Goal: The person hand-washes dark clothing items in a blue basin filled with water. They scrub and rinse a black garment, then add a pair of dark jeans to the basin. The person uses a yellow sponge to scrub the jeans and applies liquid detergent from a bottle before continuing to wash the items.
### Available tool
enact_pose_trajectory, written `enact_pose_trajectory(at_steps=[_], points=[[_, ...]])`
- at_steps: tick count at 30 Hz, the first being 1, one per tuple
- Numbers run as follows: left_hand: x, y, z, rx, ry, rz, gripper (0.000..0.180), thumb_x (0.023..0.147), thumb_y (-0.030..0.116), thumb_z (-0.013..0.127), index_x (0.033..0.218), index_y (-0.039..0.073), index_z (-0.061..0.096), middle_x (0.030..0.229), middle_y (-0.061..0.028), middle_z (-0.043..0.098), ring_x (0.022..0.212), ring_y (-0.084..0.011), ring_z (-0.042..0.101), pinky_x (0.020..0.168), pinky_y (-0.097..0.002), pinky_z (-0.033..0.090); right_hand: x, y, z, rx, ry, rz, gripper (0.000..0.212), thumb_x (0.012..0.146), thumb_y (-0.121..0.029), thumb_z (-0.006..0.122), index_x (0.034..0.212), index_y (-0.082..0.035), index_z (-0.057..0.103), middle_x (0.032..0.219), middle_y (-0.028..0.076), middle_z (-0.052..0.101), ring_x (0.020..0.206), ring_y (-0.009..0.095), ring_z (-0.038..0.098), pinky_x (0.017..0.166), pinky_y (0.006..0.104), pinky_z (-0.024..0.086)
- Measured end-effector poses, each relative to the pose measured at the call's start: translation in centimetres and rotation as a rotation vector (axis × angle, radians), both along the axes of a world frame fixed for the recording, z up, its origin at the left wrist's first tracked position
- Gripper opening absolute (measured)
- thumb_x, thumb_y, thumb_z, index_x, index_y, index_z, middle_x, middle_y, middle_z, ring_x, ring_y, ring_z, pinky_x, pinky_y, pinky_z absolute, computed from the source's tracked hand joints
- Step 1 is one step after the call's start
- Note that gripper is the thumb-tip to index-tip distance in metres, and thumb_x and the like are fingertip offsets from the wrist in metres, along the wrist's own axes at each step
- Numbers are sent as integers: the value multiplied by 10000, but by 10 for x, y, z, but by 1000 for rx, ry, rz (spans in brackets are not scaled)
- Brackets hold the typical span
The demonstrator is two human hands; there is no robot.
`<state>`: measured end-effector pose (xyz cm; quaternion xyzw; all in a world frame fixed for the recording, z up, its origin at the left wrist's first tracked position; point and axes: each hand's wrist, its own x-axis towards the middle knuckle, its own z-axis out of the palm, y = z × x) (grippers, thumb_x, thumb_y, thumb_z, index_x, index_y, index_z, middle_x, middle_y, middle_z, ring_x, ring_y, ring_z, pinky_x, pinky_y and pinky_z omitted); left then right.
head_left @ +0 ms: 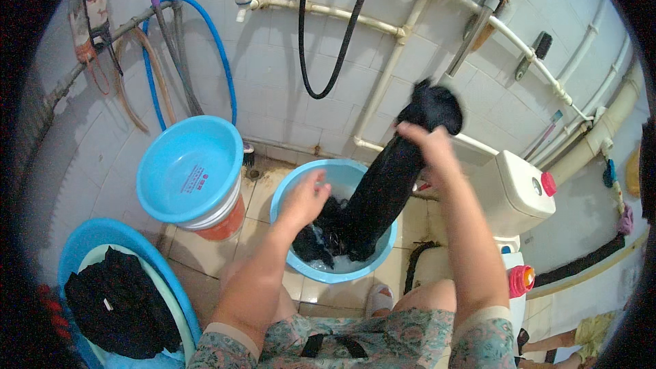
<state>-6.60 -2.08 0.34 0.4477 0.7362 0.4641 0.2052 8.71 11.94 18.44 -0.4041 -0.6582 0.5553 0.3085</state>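
A long black garment [383,188] is stretched up out of a light blue basin [279,198] on the floor. My right hand [434,147] grips its bunched upper end, raised above the basin's right side; that end is smeared by motion. The lower part of the cloth lies in the basin in cloudy, sudsy water. Over the basin's left side is my left hand [305,199], its fingers apart and slightly curled, with nothing in them. It is near the black cloth but does not appear to grip it.
At left, a shallow blue basin [164,171] tops a bucket [222,225]. Below it, a larger blue tub [82,246] holds more black clothing [126,301]. White jugs with red caps [512,195] stand at right. A black hose [333,89] hangs ahead from pipes along the tiled wall.
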Motion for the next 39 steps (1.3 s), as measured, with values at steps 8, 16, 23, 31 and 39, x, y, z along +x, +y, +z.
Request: enact_pose_trajectory(at_steps=[8, 16, 23, 31, 39], points=[[-3, -2, 15, -1, 305, 13, 350, 854, 222, 540, 1162, 64, 492, 1113, -129, 541, 861, -261, 624, 743, -397, 485, -14, 50, -277, 574, -939, 292, 680, 642, -136, 708, 1228, 52, 419, 1146, 245, 515, 1038, 380, 516, 848, 417, 452], [-11, 7, 31, -78, 295, 51, 464, 846, 190, 551, 1268, 75, 397, 1099, -121, 558, 860, -262, 627, 737, -417, 489, -22, 1, -331, 1109, -1059, 331, 878, 728, -245, 641, 1431, -145, 125, 1391, 123, 311, 1247, 295, 346, 1019, 531, 232], [-6, 14, 35, -129, 259, -19, 484, 837, 185, 558, 1278, 79, 386, 1084, -116, 572, 835, -277, 623, 705, -398, 498, -43, 29, -385, 924, -1091, 420, 565, 780, -241, 550, 1317, -142, 402, 1167, 102, 557, 1071, 265, 525, 1018, 497, 253], [5, 16, 19, -103, 290, -62, 418, 837, 217, 545, 1214, 60, 453, 1037, -144, 572, 887, -338, 587, 747, -427, 482, -20, 39, -328, 285, -967, 413, 548, 739, -290, 662, 1219, -83, 496, 1096, 188, 591, 1018, 340, 566, 890, 397, 439], [4, 43, -27, -90, -100, -38, 542, 918, 384, 458, 1294, 0, 383, 1232, -183, 507, 1143, -281, 494, 969, -386, 372, 33, 12, -179, -404, 244, 219, 370, 799, -143, 665, 1127, -38, 530, 1025, 52, 602, 909, 179, 565, 814, 335, 450]])
